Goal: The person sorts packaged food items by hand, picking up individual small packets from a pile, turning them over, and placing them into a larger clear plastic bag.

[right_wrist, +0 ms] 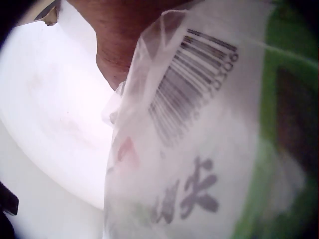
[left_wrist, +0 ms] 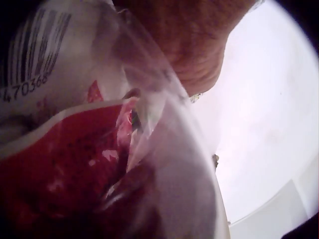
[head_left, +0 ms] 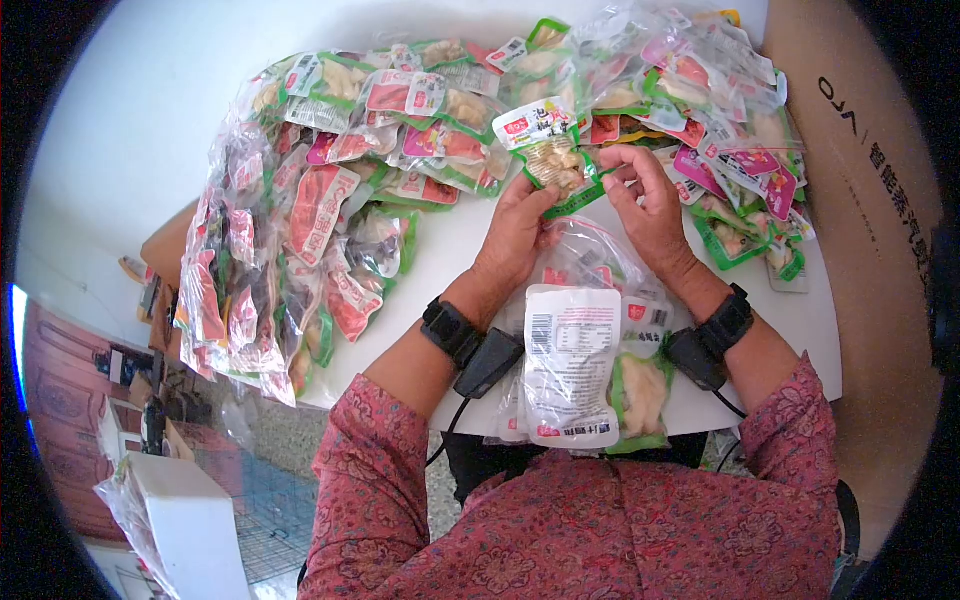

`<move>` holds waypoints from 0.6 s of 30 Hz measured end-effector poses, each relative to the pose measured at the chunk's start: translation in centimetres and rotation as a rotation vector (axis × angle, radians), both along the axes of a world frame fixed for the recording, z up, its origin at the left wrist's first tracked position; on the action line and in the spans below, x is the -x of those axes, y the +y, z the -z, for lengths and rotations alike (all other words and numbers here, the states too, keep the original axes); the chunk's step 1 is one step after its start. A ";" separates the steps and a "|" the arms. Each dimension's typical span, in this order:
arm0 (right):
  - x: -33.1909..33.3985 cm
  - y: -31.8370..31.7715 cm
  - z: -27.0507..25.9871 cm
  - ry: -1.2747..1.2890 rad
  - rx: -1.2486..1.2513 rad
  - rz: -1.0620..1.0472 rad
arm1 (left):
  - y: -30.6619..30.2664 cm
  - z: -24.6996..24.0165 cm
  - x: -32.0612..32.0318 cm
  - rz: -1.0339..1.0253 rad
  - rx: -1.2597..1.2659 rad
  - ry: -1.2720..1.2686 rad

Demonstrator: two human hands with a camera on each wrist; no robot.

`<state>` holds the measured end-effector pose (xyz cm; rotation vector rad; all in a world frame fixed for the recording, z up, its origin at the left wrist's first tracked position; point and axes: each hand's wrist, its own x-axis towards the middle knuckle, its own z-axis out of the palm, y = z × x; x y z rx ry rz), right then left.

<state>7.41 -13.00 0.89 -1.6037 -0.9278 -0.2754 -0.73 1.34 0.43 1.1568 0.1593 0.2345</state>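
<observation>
A small green-edged food packet (head_left: 558,165) is held up above the table in the head view. My left hand (head_left: 515,232) pinches its lower left edge, and my right hand (head_left: 650,212) has bent fingers at its right edge. Below the hands, near my body, lies a clear bag (head_left: 590,248) with packets in it, a white printed packet (head_left: 572,365) and a green-edged one (head_left: 641,398) among them. Clear plastic over a red packet (left_wrist: 65,154) fills much of the left wrist view; a barcoded packet (right_wrist: 199,84) fills the right wrist view.
Bags of packets (head_left: 320,205) are heaped on the left of the white table (head_left: 815,330), and more bags (head_left: 700,90) at the back right. A cardboard box (head_left: 860,250) stands along the right side. A white cabinet (head_left: 190,520) is at the lower left.
</observation>
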 end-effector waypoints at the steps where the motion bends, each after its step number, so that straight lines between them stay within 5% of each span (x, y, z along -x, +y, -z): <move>1: -0.3 0.1 0.3 0.001 0.002 -0.001 | -0.2 0.0 0.0 0.003 0.027 -0.028; 18: -1.4 0.4 2.5 0.253 -0.002 -0.219 | 0.1 0.4 -0.1 0.063 0.044 -0.039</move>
